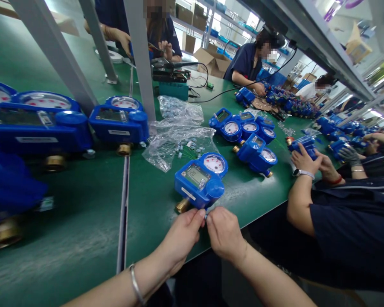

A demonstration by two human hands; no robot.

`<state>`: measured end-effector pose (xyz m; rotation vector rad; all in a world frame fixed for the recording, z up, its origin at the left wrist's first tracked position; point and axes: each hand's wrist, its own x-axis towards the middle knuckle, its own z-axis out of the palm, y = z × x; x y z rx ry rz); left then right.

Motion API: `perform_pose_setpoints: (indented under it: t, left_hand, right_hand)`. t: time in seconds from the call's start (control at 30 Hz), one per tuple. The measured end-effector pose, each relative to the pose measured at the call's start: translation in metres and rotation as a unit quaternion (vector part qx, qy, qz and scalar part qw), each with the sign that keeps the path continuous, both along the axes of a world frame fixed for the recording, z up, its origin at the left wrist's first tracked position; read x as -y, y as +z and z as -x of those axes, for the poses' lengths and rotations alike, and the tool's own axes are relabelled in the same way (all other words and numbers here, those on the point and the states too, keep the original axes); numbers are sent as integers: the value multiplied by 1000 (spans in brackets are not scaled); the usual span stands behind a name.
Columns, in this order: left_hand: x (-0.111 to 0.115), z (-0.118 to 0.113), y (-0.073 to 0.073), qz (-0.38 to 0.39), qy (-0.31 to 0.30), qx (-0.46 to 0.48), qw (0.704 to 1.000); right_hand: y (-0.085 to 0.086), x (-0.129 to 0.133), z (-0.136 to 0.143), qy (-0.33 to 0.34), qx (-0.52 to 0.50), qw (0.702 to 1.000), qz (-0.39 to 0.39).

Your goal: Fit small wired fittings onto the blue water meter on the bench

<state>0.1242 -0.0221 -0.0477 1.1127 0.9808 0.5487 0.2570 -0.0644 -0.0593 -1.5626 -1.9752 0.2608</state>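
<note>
Green bench (153, 221): left fingers (197, 216) and right fingers (212, 230) pinch a tiny piece (205, 216) beside a blue meter (193, 188).

Smooth green bench (92, 230) with dark seam (125, 213).
On it: one blue plastic meter with round white dial (194, 181) near the front edge; crumpled clear plastic bags (161, 149) just behind; clustered blue meters (251, 149) right; brass-fitted blue meters (117, 128) left; teal box-shaped unit (173, 91) farther back.
</note>
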Motion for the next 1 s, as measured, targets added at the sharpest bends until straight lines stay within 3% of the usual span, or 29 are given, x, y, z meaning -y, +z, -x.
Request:
perform_pose_setpoints:
  t: [0.17, 0.33, 0.4, 0.47, 0.5, 0.53, 0.6, 0.7, 0.8, 0.87, 0.93, 1.0]
  left_hand:
    - [-2, -2, -1, -41, -18, -35, 998]
    - [-23, 30, 28, -156, -74, -123, 977]
    - [-37, 47, 41, -262, 0, -173, 950]
    - [-54, 57, 46, -390, 87, -200, 895]
    - [-61, 59, 44, -436, 96, -193, 874]
    - [-67, 58, 41, -462, 78, -174, 866]
    - [-71, 51, 32, -459, 2, -130, 879]
    - [-54, 36, 21, -466, -42, -121, 876]
    - [-30, 30, 22, -500, -83, -162, 847]
    - [-28, 31, 28, -520, -114, -187, 826]
    - [-48, 32, 37, -535, -117, -220, 808]
    - [-86, 31, 44, -548, -88, -264, 789]
  right_hand:
    - [9, -1, 5, -30, -61, 996, 50]
    - [7, 12, -5, -79, -101, 990, 62]
    - [5, 18, -5, -122, -136, 982, 49]
    - [4, 20, 0, -160, -211, 964, 25]
    - [4, 19, 4, -167, -260, 951, 12]
    - [5, 17, 9, -166, -310, 936, 1]
    - [8, 10, 18, -150, -381, 912, -11]
    - [8, 5, 22, -174, -406, 897, -8]
    - [-3, 8, 14, -228, -428, 875, -4]
    - [-15, 12, 6, -246, -451, 858, -6]
    - [-25, 15, 1, -254, -445, 858, -16]
    - [-30, 15, 0, -256, -427, 866, -34]
